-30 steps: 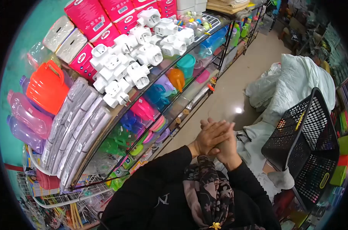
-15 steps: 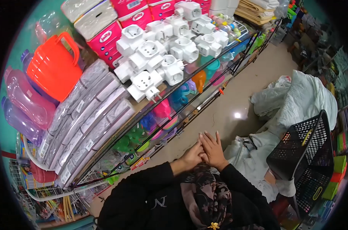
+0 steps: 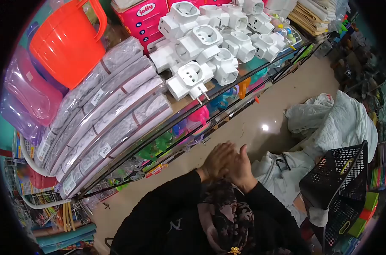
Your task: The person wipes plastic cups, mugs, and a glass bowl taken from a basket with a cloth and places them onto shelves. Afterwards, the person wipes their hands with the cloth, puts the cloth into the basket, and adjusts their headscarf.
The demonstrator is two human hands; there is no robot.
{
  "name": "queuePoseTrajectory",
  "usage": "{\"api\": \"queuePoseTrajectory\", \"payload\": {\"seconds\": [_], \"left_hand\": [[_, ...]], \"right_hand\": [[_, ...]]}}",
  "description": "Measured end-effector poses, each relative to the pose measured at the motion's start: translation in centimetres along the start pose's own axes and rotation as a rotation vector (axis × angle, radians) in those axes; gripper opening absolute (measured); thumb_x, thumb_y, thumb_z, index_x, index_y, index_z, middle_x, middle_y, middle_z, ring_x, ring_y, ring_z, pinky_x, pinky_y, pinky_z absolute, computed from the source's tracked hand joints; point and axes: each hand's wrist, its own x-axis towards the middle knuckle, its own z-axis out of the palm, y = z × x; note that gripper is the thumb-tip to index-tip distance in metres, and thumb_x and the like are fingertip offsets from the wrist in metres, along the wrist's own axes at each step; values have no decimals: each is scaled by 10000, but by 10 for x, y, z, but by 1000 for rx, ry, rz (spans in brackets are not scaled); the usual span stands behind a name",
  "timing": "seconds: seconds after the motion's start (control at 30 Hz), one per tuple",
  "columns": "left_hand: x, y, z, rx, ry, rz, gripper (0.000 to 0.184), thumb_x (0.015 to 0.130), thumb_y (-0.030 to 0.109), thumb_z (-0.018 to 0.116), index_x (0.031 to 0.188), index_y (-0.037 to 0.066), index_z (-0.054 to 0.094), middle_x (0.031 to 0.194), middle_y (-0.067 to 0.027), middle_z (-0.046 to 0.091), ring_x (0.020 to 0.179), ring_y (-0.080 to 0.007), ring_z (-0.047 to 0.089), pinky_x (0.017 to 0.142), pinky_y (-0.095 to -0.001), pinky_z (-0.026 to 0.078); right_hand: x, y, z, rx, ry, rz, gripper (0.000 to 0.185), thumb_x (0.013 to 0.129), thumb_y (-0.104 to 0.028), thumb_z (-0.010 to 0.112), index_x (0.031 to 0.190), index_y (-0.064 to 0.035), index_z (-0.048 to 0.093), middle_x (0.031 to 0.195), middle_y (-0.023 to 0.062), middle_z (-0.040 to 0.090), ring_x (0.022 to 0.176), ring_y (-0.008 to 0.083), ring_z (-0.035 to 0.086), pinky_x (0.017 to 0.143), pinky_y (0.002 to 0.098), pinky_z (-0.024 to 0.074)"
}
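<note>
My left hand [image 3: 219, 160] and my right hand [image 3: 241, 171] are pressed together in front of my chest, above the aisle floor. The left one is blurred by motion, its fingers lying stretched across the right one. On the right hand the thumb sticks up, while its other fingers are partly hidden behind the left. No object shows in either hand. Nearest to them is the shelf with white plug adapters [image 3: 190, 77] piled on top. Rolled grey sheets in clear plastic [image 3: 116, 123] lie to their left.
An orange-red plastic jug [image 3: 67, 44] and pink tissue packs [image 3: 142, 21] stand on the shelf. Black metal rails [image 3: 159, 138] run along its edge. On the right are white plastic sacks [image 3: 341, 121] and a black perforated basket [image 3: 329, 170]. Tiled floor [image 3: 265, 110] lies between.
My view has shifted, so the shelf goods appear lower and farther right. My hands stay together; the left now lies over the right's fingers, and the right thumb stands up.
</note>
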Motion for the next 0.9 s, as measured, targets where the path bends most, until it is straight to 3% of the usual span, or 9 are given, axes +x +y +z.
{"api": "queuePoseTrajectory", "payload": {"seconds": [0.07, 0.17, 0.2, 0.27, 0.37, 0.53, 0.7, 0.83, 0.9], "left_hand": [[1, -9, -2, -24, 39, -114, 538, 945, 389, 281, 1378, 70, 276, 1425, -162, 259, 1305, -316, 273, 1043, -444, 231], [-1, -15, 26, -242, 25, -152, 572, 934, 440, 279, 1385, 87, 267, 1420, -145, 274, 1293, -311, 294, 1041, -428, 241], [1, -9, 37, -448, -5, -129, 608, 925, 491, 268, 1386, 95, 268, 1411, -129, 300, 1283, -297, 313, 1040, -404, 252], [4, 1, 49, -643, -51, -97, 646, 917, 543, 256, 1388, 102, 269, 1401, -112, 326, 1273, -284, 332, 1039, -381, 263], [27, 69, 53, -1391, 295, -1065, 612, 928, 524, 281, 1350, 82, 316, 1366, -115, 357, 1217, -250, 385, 1010, -370, 293], [23, 76, 64, -1300, -42, -1201, 628, 929, 533, 275, 1339, 60, 330, 1337, -97, 404, 1237, -218, 367, 1014, -358, 296], [31, 97, 40, -1044, -408, -956, 529, 935, 445, 354, 1330, 92, 373, 1282, -81, 474, 1192, -195, 427, 985, -316, 328], [34, 114, -8, -473, -738, -698, 418, 908, 215, 451, 1296, 63, 423, 1269, -112, 489, 1168, -228, 463, 976, -317, 349], [33, 128, -27, -209, -874, -620, 397, 884, 89, 469, 1279, 52, 445, 1277, -130, 482, 1175, -239, 464, 986, -328, 344]], "right_hand": [[1, -15, 19, 112, -42, 31, 764, 883, -631, 192, 1343, -33, 309, 1359, 104, 378, 1255, 253, 352, 1040, 358, 247], [-1, -21, 30, -494, -2, -550, 688, 900, -564, 239, 1328, -37, 350, 1344, 115, 408, 1263, 287, 350, 1074, 420, 168], [-3, -19, 23, -483, 0, -554, 688, 900, -564, 239, 1328, -37, 350, 1344, 115, 408, 1263, 287, 350, 1074, 420, 168], [2, -12, -6, -1068, -88, -686, 662, 899, -544, 234, 1295, -40, 398, 1309, 135, 440, 1243, 314, 371, 1067, 467, 149], [-2, -17, -52, -1461, -98, -726, 614, 892, -508, 267, 1265, -53, 441, 1273, 145, 471, 1223, 335, 390, 1055, 517, 133], [-23, -25, -129, -1647, 120, -543, 462, 852, -355, 438, 1223, -87, 498, 1208, 150, 520, 1202, 348, 405, 1030, 572, 135], [-38, -22, -172, -1735, 208, -338, 432, 850, -261, 505, 1239, -75, 484, 1133, 157, 567, 1117, 328, 492, 995, 524, 269], [-53, -44, -170, -1194, 112, 45, 458, 828, -146, 579, 1267, -82, 464, 986, 125, 618, 953, 246, 585, 896, 386, 415], [-69, -77, -151, -1025, -148, 216, 491, 818, -117, 605, 1285, -97, 454, 888, 87, 615, 856, 183, 581, 812, 308, 440]]}}
